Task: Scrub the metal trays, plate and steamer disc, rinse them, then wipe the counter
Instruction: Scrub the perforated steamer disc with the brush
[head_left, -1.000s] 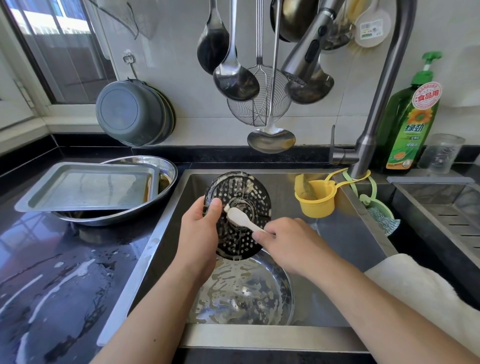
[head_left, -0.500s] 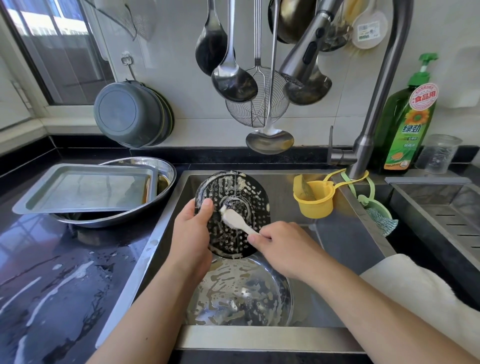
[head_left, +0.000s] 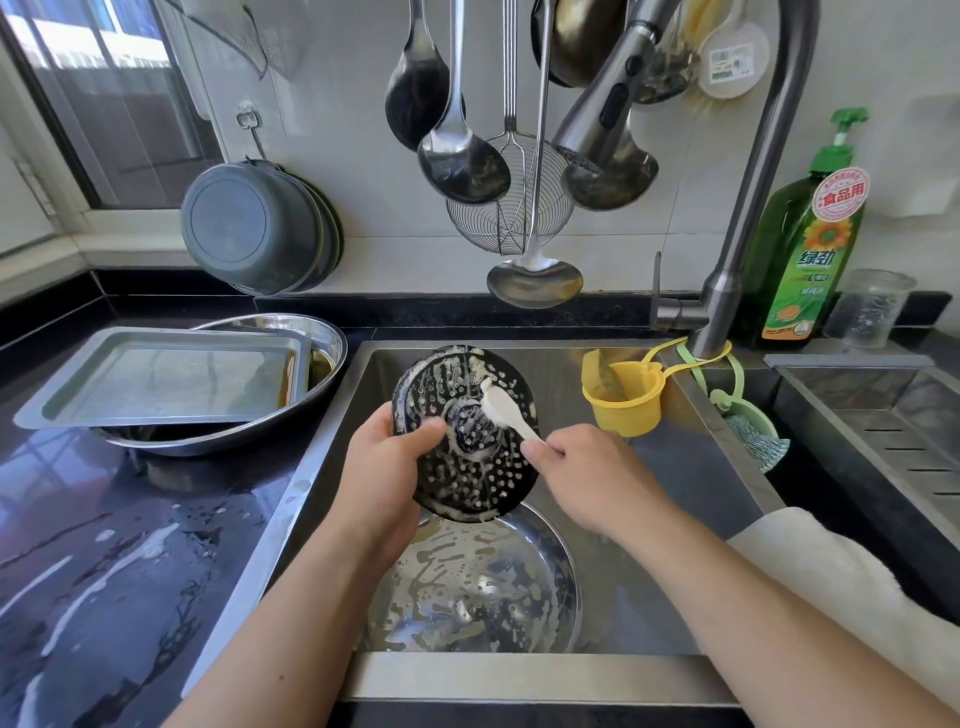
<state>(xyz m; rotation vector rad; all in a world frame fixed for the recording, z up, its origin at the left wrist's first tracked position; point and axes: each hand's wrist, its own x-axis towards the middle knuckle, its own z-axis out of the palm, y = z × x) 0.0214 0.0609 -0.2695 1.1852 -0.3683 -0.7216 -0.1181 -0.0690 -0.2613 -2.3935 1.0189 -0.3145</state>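
Steamer disc (head_left: 470, 467): dark, perforated, soapy, held tilted up over the sink (head_left: 649, 499), its face toward the camera. Suds along its far rim and around the raised centre.

Left hand (head_left: 382, 478): grips the disc at its left edge; thumb lies across the front face, the other fingers are behind the disc and hidden.

Right hand (head_left: 597, 478): fingers pinched narrow on the handle of a small pale brush (head_left: 506, 410). Brush head rests on the disc face, just up and right of the centre boss.

Plate (head_left: 478, 587): round, shiny metal, lying flat on the sink floor directly below the disc, streaked with foam. Near part of its rim is cut off by the front edge of the sink.

Metal tray (head_left: 161, 379): rectangular, sitting on the rim of a round metal basin (head_left: 332, 343) on the dark surface (head_left: 104, 571) to the left of the sink. Brownish liquid shows in the basin at the tray's right end. Surface near the sink is wet, with pale streaks.

Right of the disc: yellow cup (head_left: 623, 405) hung by a loop from the tap (head_left: 737, 234) base. Green detergent bottle (head_left: 810, 249) stands far right by the wall, a clear cup (head_left: 867, 306) just beside it. A pale cloth (head_left: 831, 577) drapes over the sink's near right edge.

Ladles and a wire skimmer (head_left: 506, 218) hang on the far wall.
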